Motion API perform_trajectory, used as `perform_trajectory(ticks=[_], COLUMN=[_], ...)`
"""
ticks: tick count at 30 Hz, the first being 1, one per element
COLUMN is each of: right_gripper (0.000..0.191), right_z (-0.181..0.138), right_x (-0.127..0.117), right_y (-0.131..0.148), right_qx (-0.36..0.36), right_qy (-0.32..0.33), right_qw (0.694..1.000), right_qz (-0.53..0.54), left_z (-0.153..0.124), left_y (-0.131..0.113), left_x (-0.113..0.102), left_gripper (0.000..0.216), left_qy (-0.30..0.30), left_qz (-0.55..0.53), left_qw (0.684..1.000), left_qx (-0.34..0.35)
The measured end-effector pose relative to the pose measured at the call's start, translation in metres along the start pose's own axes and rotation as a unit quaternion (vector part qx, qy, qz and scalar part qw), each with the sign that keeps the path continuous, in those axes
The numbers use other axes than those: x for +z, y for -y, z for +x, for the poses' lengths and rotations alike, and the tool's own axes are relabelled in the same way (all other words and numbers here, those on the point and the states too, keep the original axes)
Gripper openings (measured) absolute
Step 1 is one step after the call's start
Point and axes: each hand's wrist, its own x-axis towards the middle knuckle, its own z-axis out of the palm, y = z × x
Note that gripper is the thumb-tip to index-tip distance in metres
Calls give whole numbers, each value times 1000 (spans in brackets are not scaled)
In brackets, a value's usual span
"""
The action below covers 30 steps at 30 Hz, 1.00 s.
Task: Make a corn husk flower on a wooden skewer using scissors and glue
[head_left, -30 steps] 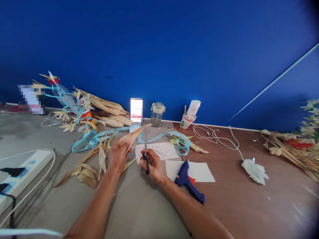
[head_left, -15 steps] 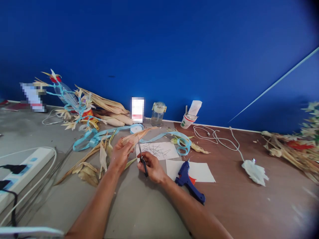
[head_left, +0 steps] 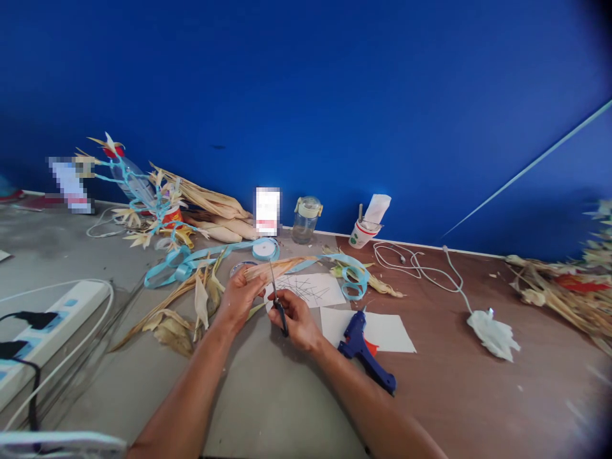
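At scissors tip, beyond R hand: husk, end in L hand.

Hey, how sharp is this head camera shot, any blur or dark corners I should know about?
Head view: centre sharp, the left hand on the pale dried husk strip and right hand with the black-handled scissors read clearly; the dried straw pile at the right edge is smeared; right corners darken.

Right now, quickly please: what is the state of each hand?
Left hand: closed, holding a dried husk.
Right hand: closed, holding the scissors, blades pointing up toward the husk.
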Motion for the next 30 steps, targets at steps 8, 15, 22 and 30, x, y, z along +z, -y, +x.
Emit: perform_trajectory(ticks=[8,15,22,30], right_gripper=[36,34,29,27], right_z=[1,1,3,4], right_x=[-3,-3,-2,0], right_y=[0,3,0,-2], right_qx=[-13,-9,-14,-11], right_qy=[-19,-26,-35,-48], right_qw=[1000,1000,999,998], right_qz=[15,1,-25,-39], left_z=[2,2,4,4], left_y=[1,0,2,1], left_x=[-2,-2,-5,-6], left_gripper=[35,36,29,30], left_qy=[-21,-1,20,1], left_qz=[-1,28,47,52], left_qw=[1000,1000,999,999], left_qx=[5,4,19,14])
